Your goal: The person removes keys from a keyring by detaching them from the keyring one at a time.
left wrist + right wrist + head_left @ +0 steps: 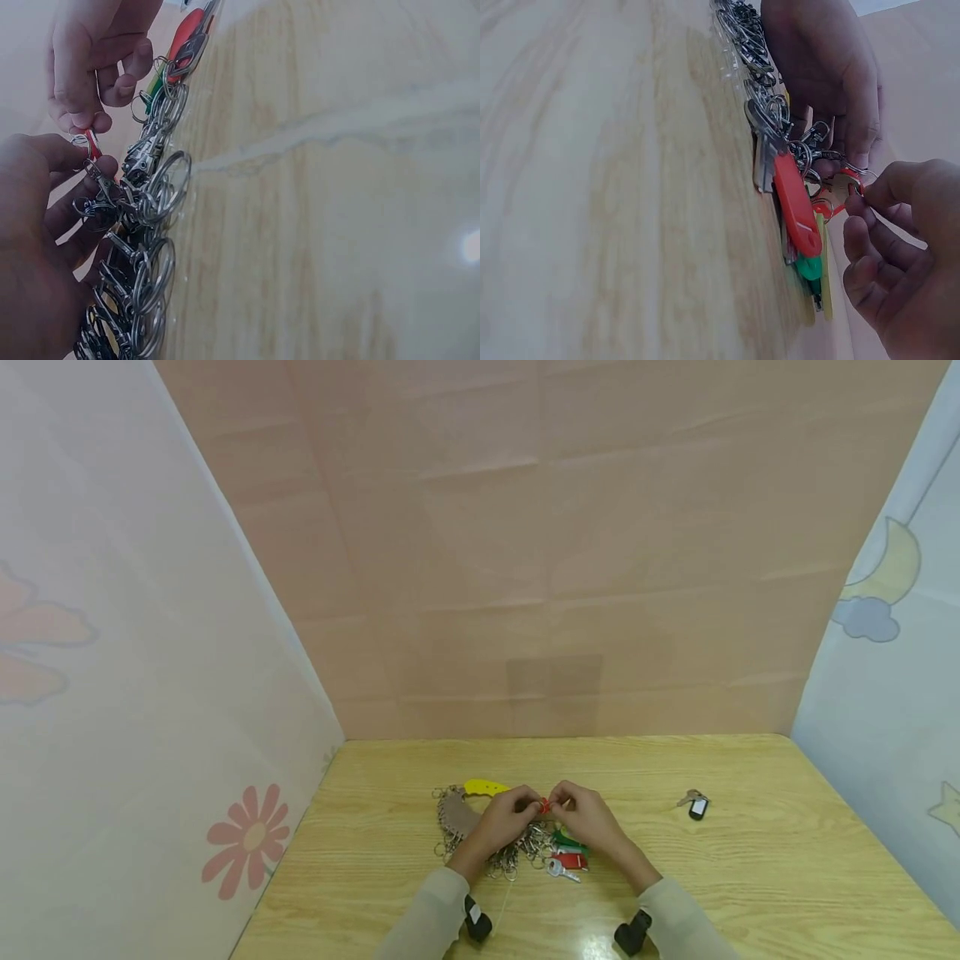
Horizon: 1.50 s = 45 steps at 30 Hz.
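Observation:
My left hand (504, 818) pinches a metal split ring (81, 141) joined to a swivel clasp (103, 180). From the other side, my right hand (587, 814) pinches a small red key tag (838, 193) between thumb and forefinger, and the two sets of fingertips nearly meet. Below the hands lies a curved grey-brown holder (455, 812) with a yellow end (483, 787), hung with many metal clasps and rings (154, 277). On its right side lie another red key tag (572, 861), a silver key (562, 871) and a green tag (808, 266). Fingers partly hide the held pieces.
A black key tag (698, 808) with keys (692, 796) on its ring lies apart at the right of the wooden table (375, 893). Patterned sheets stand at the left (150, 735) and right, and a brownish sheet (450, 568) hangs behind.

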Tool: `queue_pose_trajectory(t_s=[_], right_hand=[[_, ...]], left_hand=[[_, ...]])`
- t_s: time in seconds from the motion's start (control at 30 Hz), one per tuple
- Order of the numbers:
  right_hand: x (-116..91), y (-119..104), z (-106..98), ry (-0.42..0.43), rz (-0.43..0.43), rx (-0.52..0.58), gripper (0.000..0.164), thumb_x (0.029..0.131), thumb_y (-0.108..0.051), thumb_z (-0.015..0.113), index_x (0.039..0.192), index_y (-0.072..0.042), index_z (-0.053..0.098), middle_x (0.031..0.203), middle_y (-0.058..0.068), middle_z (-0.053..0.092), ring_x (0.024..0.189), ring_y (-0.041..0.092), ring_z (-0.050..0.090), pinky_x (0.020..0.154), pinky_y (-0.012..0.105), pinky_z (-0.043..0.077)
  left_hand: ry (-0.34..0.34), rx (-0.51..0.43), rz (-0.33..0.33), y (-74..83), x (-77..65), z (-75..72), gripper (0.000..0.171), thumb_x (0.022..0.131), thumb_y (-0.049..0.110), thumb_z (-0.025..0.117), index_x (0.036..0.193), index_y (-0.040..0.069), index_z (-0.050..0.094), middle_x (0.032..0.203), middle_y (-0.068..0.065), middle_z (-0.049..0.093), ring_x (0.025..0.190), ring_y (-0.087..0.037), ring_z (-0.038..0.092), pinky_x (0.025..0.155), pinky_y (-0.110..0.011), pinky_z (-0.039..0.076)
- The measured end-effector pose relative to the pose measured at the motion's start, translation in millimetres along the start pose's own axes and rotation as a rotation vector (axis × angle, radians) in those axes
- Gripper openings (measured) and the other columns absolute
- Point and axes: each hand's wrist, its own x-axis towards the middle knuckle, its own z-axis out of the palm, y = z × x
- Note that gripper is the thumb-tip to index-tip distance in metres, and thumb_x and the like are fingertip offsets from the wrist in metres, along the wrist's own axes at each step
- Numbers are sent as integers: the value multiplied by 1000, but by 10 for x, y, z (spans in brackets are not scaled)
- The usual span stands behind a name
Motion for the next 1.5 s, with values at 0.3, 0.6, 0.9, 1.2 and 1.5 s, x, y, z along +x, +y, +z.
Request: queue_pose_trajectory(t_s=[0.3, 0.6, 0.9, 1.2, 1.5], right_hand=[[5, 29, 11, -15, -28, 40, 4, 102, -11, 69, 99, -11, 70, 93, -1, 70, 70, 5, 58, 64, 24, 50], [34, -14, 51, 17, 40, 59, 9, 97, -5, 68, 93, -13, 68, 86, -3, 68, 77, 7, 61, 70, 24, 51], [23, -41, 76, -24, 108, 204, 4, 100, -7, 65, 97, -5, 65, 82, 10, 69, 60, 8, 56, 52, 22, 45], [-5, -51, 60, -55, 82, 208, 7, 104, -11, 66, 98, -9, 69, 91, 10, 70, 68, 11, 59, 57, 23, 46], [-13, -62, 43, -74, 76, 263, 9, 105, -9, 63, 101, -3, 68, 88, 19, 70, 59, 13, 58, 54, 25, 49]], left_hand=[[2, -4, -3, -3, -1, -6, 16, 110, 27, 62, 110, 17, 75, 103, 1, 75, 88, -3, 63, 80, -25, 54], [-21, -16, 6, 26, -22, -23, 13, 109, 27, 63, 109, 19, 74, 103, 3, 75, 88, -1, 63, 81, -24, 54], [-17, -43, 10, 15, -27, -16, 14, 109, 28, 63, 109, 18, 73, 100, 2, 74, 84, -1, 62, 77, -24, 54], [-5, -11, 25, 9, -26, -13, 17, 110, 30, 62, 108, 19, 75, 102, 3, 75, 89, 0, 65, 82, -23, 55], [-8, -15, 23, 22, -27, -20, 13, 109, 25, 64, 106, 18, 74, 101, 0, 75, 85, 0, 63, 79, -23, 54]])
